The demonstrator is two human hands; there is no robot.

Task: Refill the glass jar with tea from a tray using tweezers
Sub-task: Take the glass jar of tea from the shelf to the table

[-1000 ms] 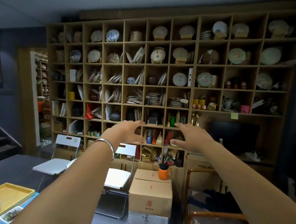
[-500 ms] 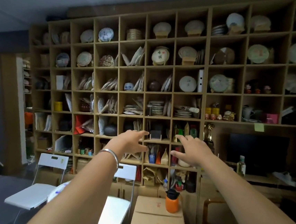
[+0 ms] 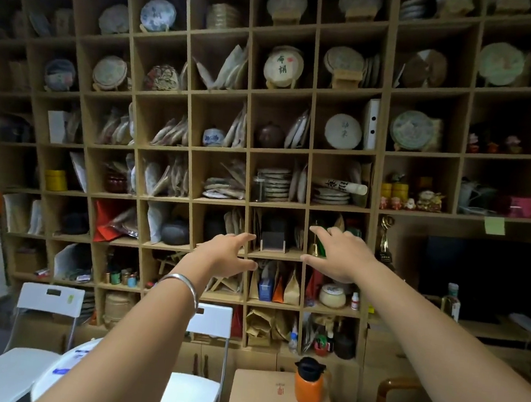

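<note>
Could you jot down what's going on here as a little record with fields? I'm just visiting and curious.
setting: wooden cubby shelf wall filled with wrapped round tea cakes, pots and tins
left hand: stretched toward the shelf, fingers spread, holding nothing, silver bangle on the wrist
right hand: stretched toward the shelf, fingers spread, holding nothing
below the hands: orange flask with black lid standing on a cardboard box; white folding chairs to the left
glass jar, tray, tweezers: not in view

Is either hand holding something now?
No, the left hand and right hand both reach toward the shelf with spread, empty fingers.
</note>
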